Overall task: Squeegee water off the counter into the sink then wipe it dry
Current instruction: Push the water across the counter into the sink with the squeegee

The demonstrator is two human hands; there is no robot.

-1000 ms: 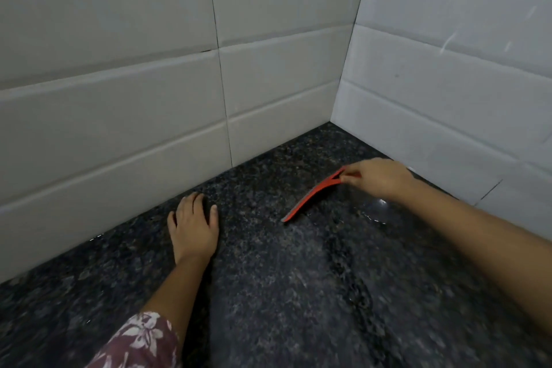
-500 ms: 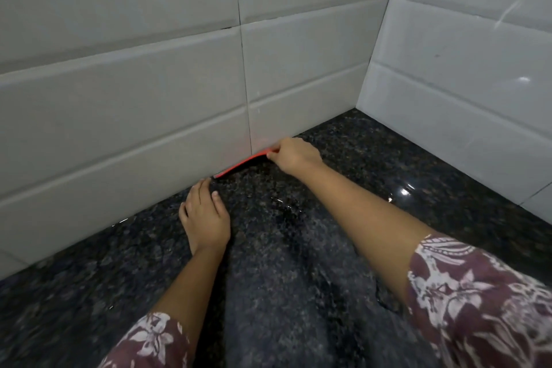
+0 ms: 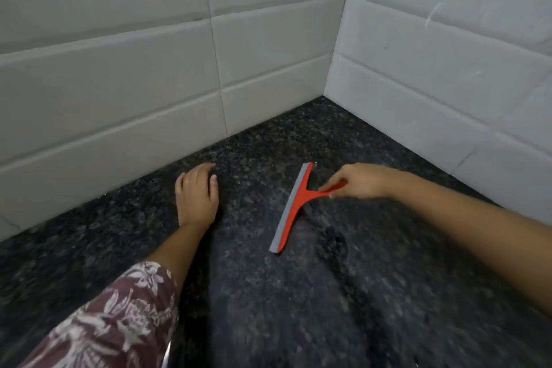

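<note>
Gripping squeegee (image 3: 294, 206) handle: right hand (image 3: 360, 182); blade axis near-to-far, handle pointing right; left hand (image 3: 197, 196) flat on counter (image 3: 328, 308).

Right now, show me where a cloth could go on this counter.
Bare counter lies in the back corner where the tiled walls meet, and across the near front. The middle is taken: left hand flat near the wall, right hand holding the squeegee.
</note>
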